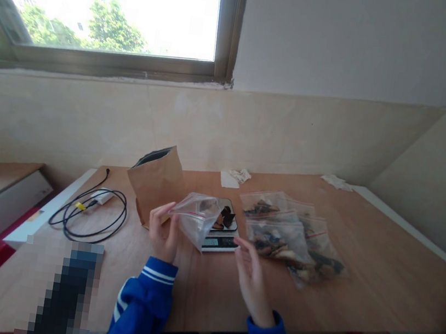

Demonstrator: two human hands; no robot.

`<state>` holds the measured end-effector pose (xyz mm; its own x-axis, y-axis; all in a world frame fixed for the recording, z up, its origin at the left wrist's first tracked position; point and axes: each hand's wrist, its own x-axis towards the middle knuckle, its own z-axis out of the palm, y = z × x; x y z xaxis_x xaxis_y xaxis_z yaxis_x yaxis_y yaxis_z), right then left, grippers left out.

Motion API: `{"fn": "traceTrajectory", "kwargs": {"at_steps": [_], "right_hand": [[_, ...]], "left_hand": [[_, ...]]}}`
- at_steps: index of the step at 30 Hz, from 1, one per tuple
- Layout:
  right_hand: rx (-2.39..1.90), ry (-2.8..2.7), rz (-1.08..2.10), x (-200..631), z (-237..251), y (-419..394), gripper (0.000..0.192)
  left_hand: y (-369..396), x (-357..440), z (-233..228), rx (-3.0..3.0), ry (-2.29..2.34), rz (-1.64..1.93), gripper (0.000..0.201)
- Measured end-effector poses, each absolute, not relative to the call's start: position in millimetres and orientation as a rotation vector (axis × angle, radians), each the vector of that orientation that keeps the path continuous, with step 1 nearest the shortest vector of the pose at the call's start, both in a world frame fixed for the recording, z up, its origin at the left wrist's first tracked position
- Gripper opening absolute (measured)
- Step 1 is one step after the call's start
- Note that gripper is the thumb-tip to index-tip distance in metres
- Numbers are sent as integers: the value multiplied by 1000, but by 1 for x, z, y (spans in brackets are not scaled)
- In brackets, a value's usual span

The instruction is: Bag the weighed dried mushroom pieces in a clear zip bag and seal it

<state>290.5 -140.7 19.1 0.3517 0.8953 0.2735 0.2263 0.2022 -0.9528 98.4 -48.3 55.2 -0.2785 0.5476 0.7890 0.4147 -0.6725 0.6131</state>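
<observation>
My left hand (164, 230) pinches the top of a clear zip bag (198, 220) and holds it up just in front of a small digital scale (221, 237). Dark dried pieces (225, 218) lie on the scale's platform. My right hand (251, 279) hovers open over the table, right of the scale, with nothing in it, close to a pile of filled zip bags (291, 237). An open brown paper bag (157, 182) stands behind my left hand. Both arms wear blue sleeves with white stripes.
A coiled black cable with a white adapter (90, 209) lies at the left of the wooden table (376, 282). Crumpled tissue (235, 176) sits at the back, more (336, 182) at the far right corner. A tiled wall and window rise behind. A blurred dark object (67, 289) is at the near left.
</observation>
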Motion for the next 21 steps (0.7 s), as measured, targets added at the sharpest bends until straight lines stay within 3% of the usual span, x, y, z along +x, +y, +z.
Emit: {"fn": "traceTrajectory", "kwargs": {"at_steps": [9, 21], "right_hand": [[-1446, -1558, 160, 304, 10, -82, 34], [-1492, -1832, 44, 308, 3, -43, 23]], "left_hand": [[-33, 105, 14, 1512, 1358, 2088, 35], [-35, 108, 16, 1213, 1238, 2013, 37]]}}
